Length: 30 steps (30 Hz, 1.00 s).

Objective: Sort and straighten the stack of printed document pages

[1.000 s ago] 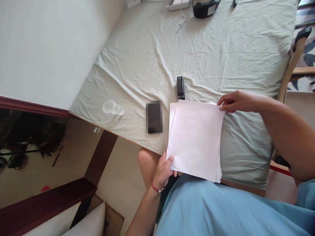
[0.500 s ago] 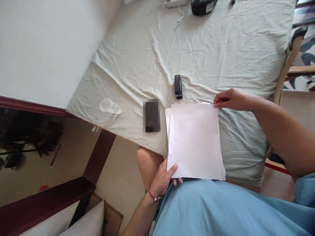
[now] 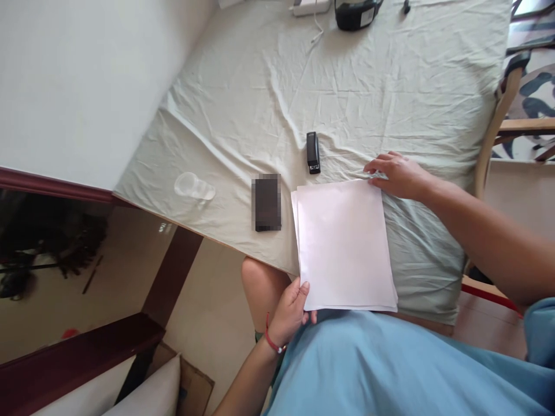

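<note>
A slightly uneven stack of white paper sheets (image 3: 347, 248) lies at the near edge of the cloth-covered table, its lower part jutting over my lap. At its lower left corner my left hand (image 3: 295, 303) grips the sheets, thumb on top and fingers beneath. My right hand (image 3: 396, 173) is at the upper right corner, fingers loosely spread and thumb at the paper's edge. Just beyond the stack lies a black stapler (image 3: 313, 152). Left of the paper is a dark rectangular object (image 3: 267, 203), blurred by pixelation.
A clear plastic cup or bottle (image 3: 195, 186) lies on its side toward the left edge of the table (image 3: 229, 104). At the far side are a white power strip (image 3: 310, 7) with a cable and a black device (image 3: 355, 14). A wooden chair (image 3: 498, 127) stands at the right.
My right hand has loosened from a pinch at the upper right corner, its fingers spreading and shifting slightly left. The sheets sit more evenly at the lower right. My left hand keeps its grip.
</note>
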Tool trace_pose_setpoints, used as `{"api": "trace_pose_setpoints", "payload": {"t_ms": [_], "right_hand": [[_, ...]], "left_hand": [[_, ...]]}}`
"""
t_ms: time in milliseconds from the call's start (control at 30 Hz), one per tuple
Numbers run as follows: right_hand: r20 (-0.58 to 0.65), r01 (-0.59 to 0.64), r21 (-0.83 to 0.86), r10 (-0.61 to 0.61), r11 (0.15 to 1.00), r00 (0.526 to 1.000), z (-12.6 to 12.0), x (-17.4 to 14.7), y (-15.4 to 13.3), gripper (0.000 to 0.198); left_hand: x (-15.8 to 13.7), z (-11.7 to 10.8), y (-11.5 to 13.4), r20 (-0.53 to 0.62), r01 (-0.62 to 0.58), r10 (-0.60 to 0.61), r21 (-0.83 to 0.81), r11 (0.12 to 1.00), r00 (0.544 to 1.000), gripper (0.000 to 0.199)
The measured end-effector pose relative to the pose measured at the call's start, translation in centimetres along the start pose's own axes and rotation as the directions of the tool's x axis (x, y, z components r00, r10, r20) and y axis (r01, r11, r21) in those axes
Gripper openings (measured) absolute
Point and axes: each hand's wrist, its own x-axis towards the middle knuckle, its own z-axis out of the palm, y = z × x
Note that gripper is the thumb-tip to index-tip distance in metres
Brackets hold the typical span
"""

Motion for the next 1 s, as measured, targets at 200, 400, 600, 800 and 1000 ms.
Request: {"api": "trace_pose_setpoints", "payload": {"t_ms": [200,400,600,800,1000], "right_hand": [[0.096,0.121,0.163,-0.138,0.979,0.986,0.1,0.0,-0.5,0.068],[0.321,-0.004,0.444,-0.155,0.896,0.934,-2.7,-1.1,0.4,0.051],[0.306,0.051,0.420,-0.194,0.906,0.932,-4.9,-1.2,-2.5,0.046],[0.277,0.096,0.419,-0.228,0.903,0.933,-6.5,-0.9,-5.4,0.042],[0.075,-0.162,0.710,0.155,0.685,0.985,-3.8,-3.4,-4.1,0.067]], "left_hand": [[-0.3,0.7,-1.3,0.020,-0.124,0.122,0.224,0.967,0.992,0.057],[-0.5,0.0,0.0,0.086,-0.302,0.295,0.440,0.845,0.952,0.047],[0.7,-0.4,4.9,-0.264,-0.310,0.453,0.444,0.841,0.851,0.056],[6.2,1.6,8.6,-0.216,-0.417,0.381,-0.157,0.895,0.899,0.065],[9.2,2.3,8.6,-0.288,-0.340,0.219,-0.491,0.802,0.932,0.052]]}}
